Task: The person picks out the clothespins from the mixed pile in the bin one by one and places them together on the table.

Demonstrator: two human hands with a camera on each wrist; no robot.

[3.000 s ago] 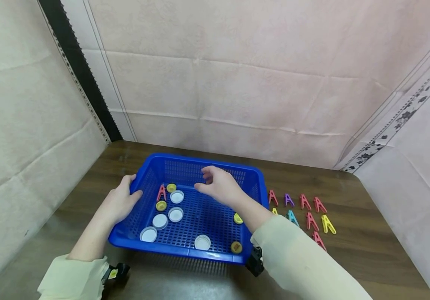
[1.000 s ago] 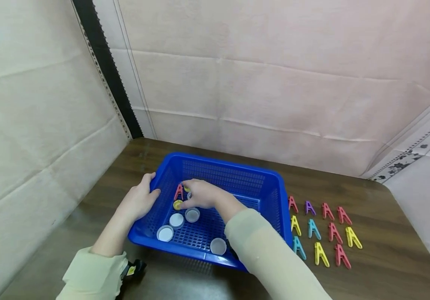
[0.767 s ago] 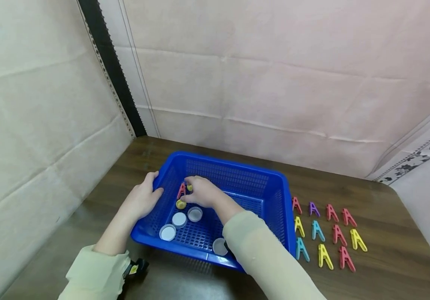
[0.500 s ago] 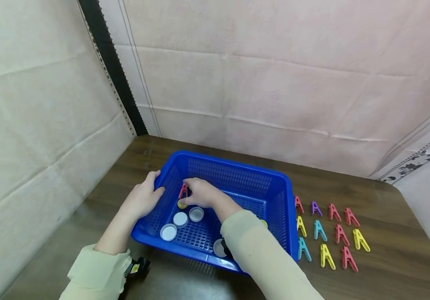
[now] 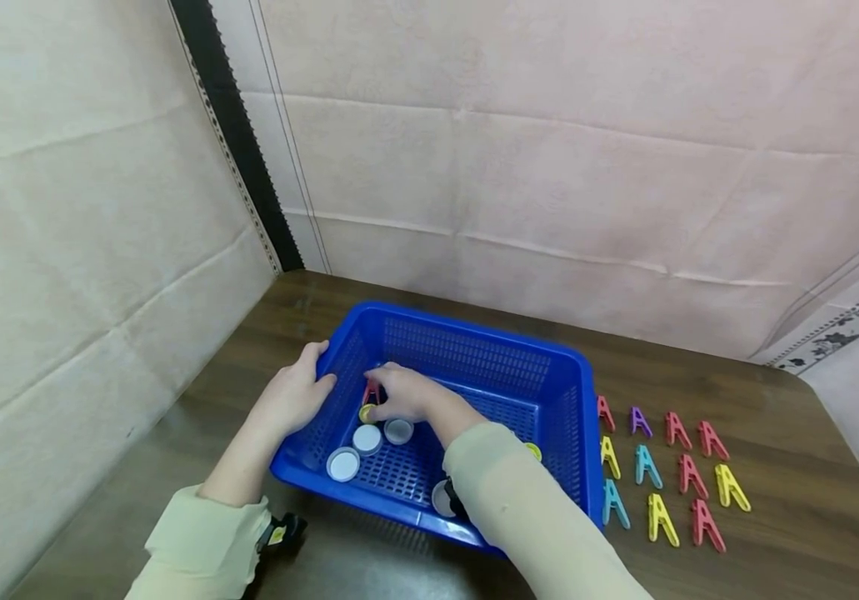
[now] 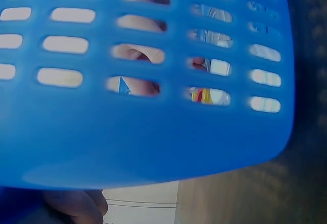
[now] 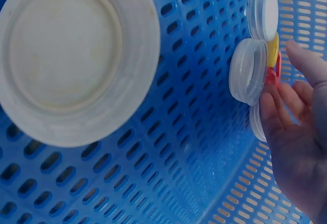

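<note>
My left hand [image 5: 296, 400] grips the left rim of a blue plastic basket [image 5: 468, 322], thumb inside. In the left wrist view the basket's slotted wall [image 6: 153, 137] hides most of that hand. Inside the basket, my right hand [image 5: 410, 395] reaches down at the left end, thumb and fingers apart around a red clothespin [image 5: 372, 390]. The right wrist view has its fingertips against the red clothespin [image 7: 272, 77], with the thumb standing off. Beside it lie a yellow cap [image 5: 367, 413] and clear-rimmed white lids [image 5: 367, 439]. The right hand covers other pieces.
Several clothespins in red, purple, yellow and blue lie in rows on the wooden table [image 5: 789, 450], right of the basket, such as a purple clothespin [image 5: 640, 422]. Another white lid [image 5: 442, 500] lies near the basket's front wall. Cloth-covered walls [image 5: 549, 167] stand behind and at the sides.
My right hand has moved left and down from above the basket's middle to the red clothespin, then stayed there. The left hand keeps its hold on the rim. The head view has shifted.
</note>
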